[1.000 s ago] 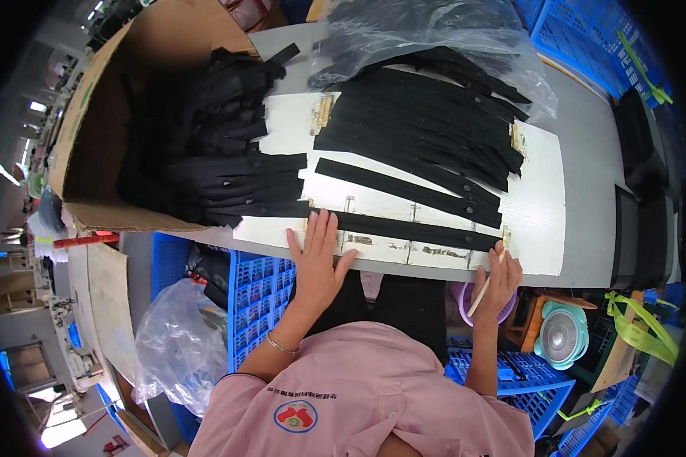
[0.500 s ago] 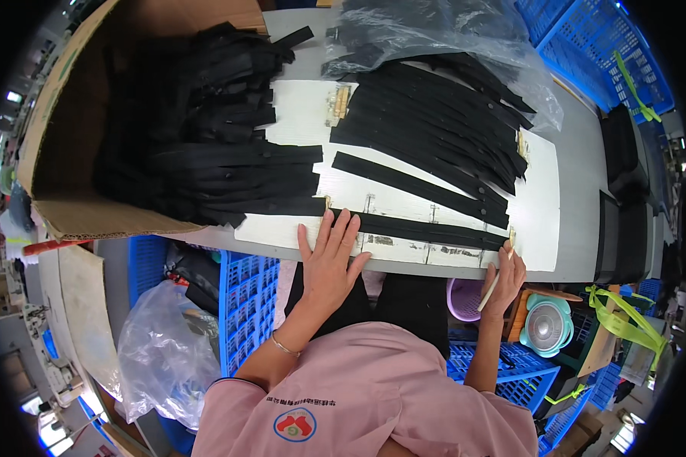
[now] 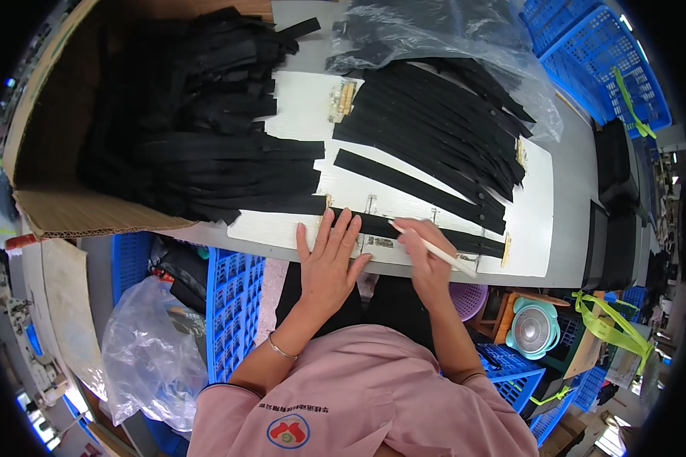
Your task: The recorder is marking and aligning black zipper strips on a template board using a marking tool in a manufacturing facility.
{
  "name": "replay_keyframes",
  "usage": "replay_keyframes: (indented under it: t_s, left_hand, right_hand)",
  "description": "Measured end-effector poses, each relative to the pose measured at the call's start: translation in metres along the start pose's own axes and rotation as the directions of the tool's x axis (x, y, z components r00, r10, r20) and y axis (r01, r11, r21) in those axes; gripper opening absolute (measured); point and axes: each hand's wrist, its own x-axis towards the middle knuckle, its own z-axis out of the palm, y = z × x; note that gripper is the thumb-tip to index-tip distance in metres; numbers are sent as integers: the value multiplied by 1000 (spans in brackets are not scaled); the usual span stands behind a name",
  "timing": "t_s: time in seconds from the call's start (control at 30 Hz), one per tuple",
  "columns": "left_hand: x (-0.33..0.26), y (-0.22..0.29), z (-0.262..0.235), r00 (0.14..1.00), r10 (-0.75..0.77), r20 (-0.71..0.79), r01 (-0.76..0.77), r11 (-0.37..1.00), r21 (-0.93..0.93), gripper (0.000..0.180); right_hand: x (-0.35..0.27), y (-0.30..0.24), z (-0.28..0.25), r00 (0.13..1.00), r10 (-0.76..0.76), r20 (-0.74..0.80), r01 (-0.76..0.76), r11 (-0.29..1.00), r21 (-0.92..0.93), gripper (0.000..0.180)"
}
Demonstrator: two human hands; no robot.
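Observation:
A narrow black fabric strip [image 3: 476, 243] lies along the near edge of a white marked board [image 3: 530, 221]. My left hand [image 3: 328, 251] rests flat with fingers spread, its fingertips on the strip's left end. In my right hand [image 3: 428, 263] is a slim white pen [image 3: 451, 258], slanted, its tip at the strip just right of my left hand. Another black strip [image 3: 411, 186] lies slantwise beyond it. Farther back, many overlapping black strips [image 3: 427, 126] with small round dark marks near their right ends cover the board.
A cardboard box [image 3: 91, 217] on the left spills a heap of black strips [image 3: 229, 164] onto the grey table [image 3: 572, 190]. Clear plastic film [image 3: 434, 30] covers the far side. Blue crates [image 3: 610, 68], a purple basket [image 3: 469, 298] and a turquoise fan [image 3: 532, 327] stand around.
My right hand has moved left along the strip with the pen, from its right end to near its middle. My left hand stays on the strip's left end.

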Motion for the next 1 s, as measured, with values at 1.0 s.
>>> replay_keyframes:
  t_s: [1.0]
  left_hand:
    - [0, 1, 6, 997, 3, -72, -2, 1000, 16, 61]
  right_hand:
    - [12, 35, 39, 990, -91, 105, 87, 995, 47, 16]
